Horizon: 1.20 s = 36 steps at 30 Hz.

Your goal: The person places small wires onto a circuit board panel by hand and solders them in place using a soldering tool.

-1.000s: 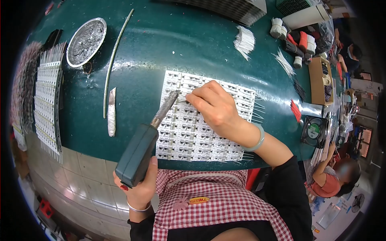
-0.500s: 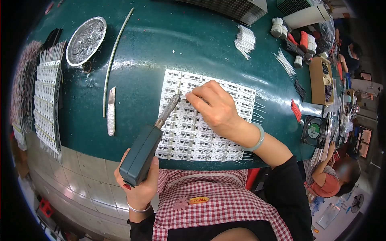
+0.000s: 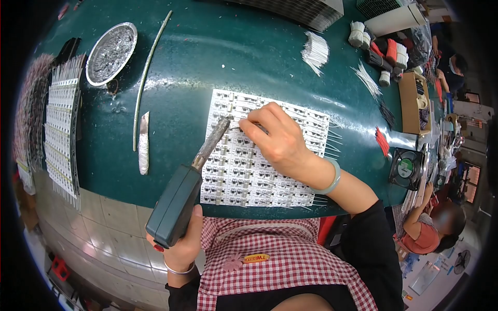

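My left hand is wrapped round the dark green handle of a soldering iron, gun-shaped with a worn metal barrel. Its tip rests at or just above the upper left part of a white circuit board panel, which carries rows of small black components. Close to that tip, my right hand is closed in a pinch over the panel, with a thin wire at its fingertips. Several white wires run along the upper rows and stick out past the panel's right edge. The right palm and wrist cover part of the panel.
A metal bowl of solder scraps, a long thin rod and a foil-like strip lie to the left. Wired panels stand at the left edge. Wire bundles, a cardboard box and a fan are right. Two people sit beyond.
The soldering iron's body has shifted down and to the left with my left hand, and its tip has moved slightly up the panel. My right hand has hardly moved.
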Motion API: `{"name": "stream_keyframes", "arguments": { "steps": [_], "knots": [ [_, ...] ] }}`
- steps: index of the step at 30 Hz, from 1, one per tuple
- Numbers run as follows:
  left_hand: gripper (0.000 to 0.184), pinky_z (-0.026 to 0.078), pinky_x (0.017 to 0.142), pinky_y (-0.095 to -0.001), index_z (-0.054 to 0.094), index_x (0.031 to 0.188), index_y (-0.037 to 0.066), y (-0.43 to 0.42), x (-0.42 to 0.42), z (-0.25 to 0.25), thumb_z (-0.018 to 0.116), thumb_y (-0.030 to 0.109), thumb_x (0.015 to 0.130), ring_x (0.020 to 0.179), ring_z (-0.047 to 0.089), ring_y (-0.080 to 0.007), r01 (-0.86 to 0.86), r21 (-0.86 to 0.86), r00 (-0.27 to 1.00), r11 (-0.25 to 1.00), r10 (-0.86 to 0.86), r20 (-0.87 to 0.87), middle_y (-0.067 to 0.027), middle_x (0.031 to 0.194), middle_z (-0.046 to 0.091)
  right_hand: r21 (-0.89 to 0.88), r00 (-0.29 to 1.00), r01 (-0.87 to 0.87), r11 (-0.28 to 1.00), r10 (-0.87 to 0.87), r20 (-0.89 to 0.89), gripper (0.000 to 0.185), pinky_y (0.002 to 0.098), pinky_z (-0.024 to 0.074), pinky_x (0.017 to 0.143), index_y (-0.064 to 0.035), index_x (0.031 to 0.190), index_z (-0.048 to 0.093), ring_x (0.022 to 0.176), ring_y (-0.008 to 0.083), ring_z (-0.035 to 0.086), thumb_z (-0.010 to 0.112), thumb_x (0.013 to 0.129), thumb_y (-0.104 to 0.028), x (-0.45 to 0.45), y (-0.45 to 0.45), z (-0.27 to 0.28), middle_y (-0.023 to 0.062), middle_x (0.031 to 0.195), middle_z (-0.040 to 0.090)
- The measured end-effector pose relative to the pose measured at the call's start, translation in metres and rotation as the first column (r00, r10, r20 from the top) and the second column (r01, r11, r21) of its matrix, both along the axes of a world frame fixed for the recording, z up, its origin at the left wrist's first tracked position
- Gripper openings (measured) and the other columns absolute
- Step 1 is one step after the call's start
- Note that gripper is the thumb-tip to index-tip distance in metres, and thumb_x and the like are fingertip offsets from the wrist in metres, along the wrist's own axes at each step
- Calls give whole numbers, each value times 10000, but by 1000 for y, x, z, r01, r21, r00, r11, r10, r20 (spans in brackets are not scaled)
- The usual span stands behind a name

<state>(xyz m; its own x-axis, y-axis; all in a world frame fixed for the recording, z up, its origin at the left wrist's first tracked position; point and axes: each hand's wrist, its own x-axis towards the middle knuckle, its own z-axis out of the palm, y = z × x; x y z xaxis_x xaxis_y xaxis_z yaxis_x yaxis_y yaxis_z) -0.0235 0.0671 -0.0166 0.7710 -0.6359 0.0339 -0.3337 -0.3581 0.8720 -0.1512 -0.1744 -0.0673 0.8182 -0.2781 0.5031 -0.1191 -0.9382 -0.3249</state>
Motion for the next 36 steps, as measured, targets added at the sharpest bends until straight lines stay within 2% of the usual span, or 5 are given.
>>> {"name": "stream_keyframes", "arguments": {
  "steps": [5,20,29,32,36],
  "knots": [
    [264,554,640,-310,751,1024,-51,0,-4,2,851,57,804,702,708,-190,-87,18,990,996,88,-110,-125,884,758,-30,999,-19,999,20,29,261,323,489,672,17,971,666,820,233,566,673,714,-26,-2,4,8,86,872,575],
    [235,503,580,-317,768,962,-15,5,-1,-2,878,102,790,622,667,-202,-16,27,1000,1000,15,10,-103,833,742,-71,999,25,997,-26,-22,261,316,456,645,-6,982,673,790,206,548,673,723,-36,-6,10,3,52,821,559],
    [256,530,654,-339,759,984,-21,9,-2,-7,870,70,772,693,692,-233,-2,52,1000,999,2,9,-129,911,750,-70,999,37,997,-39,-21,252,319,480,656,6,959,678,784,211,551,675,710,-35,-5,11,3,59,816,560],
    [277,550,689,-336,749,1001,-35,6,-4,-3,863,53,764,712,705,-243,-45,38,993,998,48,-110,-144,939,754,-59,999,37,998,-39,-26,254,319,491,657,13,951,677,784,214,551,675,702,-35,-5,12,5,65,819,562],
    [263,562,691,-321,734,1003,-58,10,0,-3,832,16,772,734,715,-233,27,95,997,995,-19,-79,-146,928,748,-50,999,36,998,-37,-23,254,314,502,648,22,937,675,780,216,549,676,688,-29,-4,12,6,72,822,562]
  ]
}}
